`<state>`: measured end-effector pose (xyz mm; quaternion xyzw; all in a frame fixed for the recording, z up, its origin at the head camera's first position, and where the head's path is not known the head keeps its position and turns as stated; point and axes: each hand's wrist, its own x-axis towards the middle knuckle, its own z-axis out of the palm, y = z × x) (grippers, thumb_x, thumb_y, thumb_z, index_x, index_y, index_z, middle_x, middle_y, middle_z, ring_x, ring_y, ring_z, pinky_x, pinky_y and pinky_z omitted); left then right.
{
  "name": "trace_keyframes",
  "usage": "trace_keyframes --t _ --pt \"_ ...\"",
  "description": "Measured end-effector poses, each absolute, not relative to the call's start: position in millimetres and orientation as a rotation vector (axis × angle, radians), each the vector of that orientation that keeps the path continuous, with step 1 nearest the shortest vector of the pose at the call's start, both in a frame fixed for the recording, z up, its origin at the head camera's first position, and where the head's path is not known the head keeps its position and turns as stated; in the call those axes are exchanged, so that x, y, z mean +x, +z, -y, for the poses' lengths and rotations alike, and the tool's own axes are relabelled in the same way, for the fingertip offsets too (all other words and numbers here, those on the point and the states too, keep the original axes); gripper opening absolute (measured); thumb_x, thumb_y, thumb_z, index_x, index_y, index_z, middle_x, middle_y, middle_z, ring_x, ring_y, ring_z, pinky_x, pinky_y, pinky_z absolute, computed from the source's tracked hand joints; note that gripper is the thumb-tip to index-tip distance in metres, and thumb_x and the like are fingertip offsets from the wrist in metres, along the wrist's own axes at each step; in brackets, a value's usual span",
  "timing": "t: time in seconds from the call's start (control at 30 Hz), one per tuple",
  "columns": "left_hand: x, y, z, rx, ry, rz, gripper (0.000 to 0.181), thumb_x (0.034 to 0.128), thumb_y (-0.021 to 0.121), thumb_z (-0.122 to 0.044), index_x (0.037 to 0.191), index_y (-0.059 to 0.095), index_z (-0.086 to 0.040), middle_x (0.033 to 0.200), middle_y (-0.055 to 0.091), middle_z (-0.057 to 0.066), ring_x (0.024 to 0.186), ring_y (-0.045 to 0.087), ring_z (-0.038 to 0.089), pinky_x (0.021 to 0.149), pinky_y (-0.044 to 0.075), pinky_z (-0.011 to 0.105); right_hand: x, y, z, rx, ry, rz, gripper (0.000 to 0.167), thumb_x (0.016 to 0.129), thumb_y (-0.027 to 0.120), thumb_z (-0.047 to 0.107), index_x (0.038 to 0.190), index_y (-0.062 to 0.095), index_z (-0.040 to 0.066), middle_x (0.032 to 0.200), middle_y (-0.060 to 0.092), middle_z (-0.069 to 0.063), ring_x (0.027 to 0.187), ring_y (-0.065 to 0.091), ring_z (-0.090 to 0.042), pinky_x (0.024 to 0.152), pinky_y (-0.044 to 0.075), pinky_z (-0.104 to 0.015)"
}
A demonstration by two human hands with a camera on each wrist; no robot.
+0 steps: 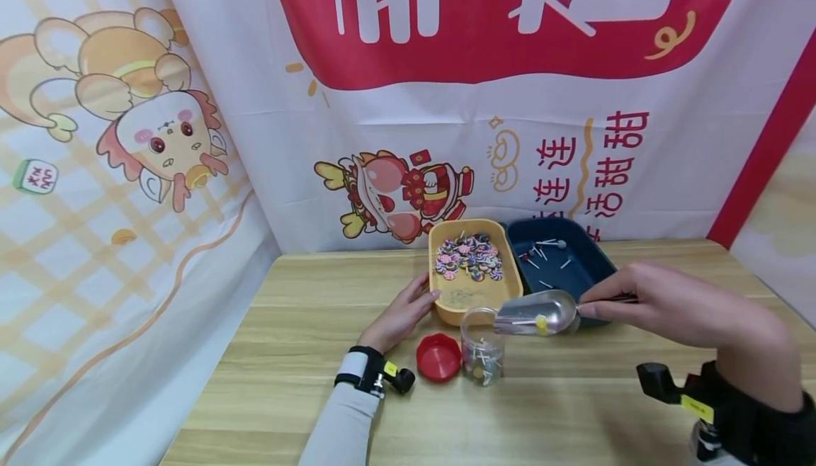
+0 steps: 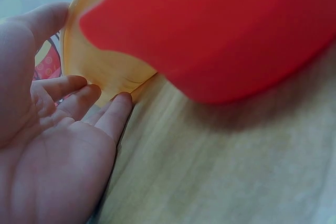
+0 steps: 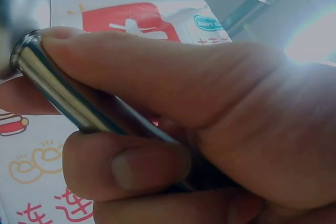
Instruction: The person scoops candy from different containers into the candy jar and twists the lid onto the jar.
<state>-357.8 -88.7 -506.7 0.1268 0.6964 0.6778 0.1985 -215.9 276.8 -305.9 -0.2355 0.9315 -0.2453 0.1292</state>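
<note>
In the head view my right hand (image 1: 627, 303) grips the handle of a metal scoop (image 1: 532, 315); a yellow piece lies in it. The scoop's front edge is at the rim of a clear jar (image 1: 482, 353) holding several lollipops. The right wrist view shows fingers and thumb around the handle (image 3: 60, 90). My left hand (image 1: 398, 317) touches the left side of a yellow bin (image 1: 474, 301) with relaxed, extended fingers, also seen on the bin wall (image 2: 100, 61) in the left wrist view. Wrapped candies (image 1: 468, 257) lie in the bin.
Left of the jar is a red lid (image 1: 438, 357), large in the left wrist view (image 2: 210, 30). A dark blue bin (image 1: 593, 268) with several lollipops stands right of the yellow bin. Behind both bins hangs a printed cloth (image 1: 395, 119).
</note>
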Motion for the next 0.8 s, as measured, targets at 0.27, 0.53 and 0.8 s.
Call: trace_keyframes --t 0.27,0.53,0.8 --pt "-357 -504 87 0.348 1.887 -1.949 0.084 0.0995 0.065 -0.044 0.165 0.019 -0.017 0.17 0.019 0.009 0.153 0.028 0.025 0.123 0.032 0.04 -215 -307 -278 -0.688 -0.69 -2.715 0.026 0.099 0.066 0.038 0.116 0.079 0.023 0.092 0.07 0.017 0.079 0.06 -0.006 0.065 0.053 -0.021" --pt "-358 -507 87 0.337 1.885 -1.944 0.079 0.1021 0.062 -0.04 0.165 0.02 -0.018 0.17 0.02 0.008 0.152 0.03 0.025 0.123 0.033 0.04 -215 -306 -280 -0.64 -0.687 -2.728 0.027 0.098 0.067 0.036 0.117 0.079 0.021 0.099 0.073 0.015 0.082 0.061 -0.004 0.07 0.057 -0.021" --pt "-358 -506 89 0.333 1.885 -1.954 0.083 0.1003 0.064 -0.044 0.165 0.019 -0.017 0.17 0.02 0.009 0.152 0.031 0.026 0.123 0.033 0.04 -222 -310 -300 -0.498 -0.66 -2.816 0.03 0.1 0.067 0.029 0.118 0.077 0.007 0.103 0.074 0.001 0.088 0.063 -0.014 0.077 0.062 -0.037"
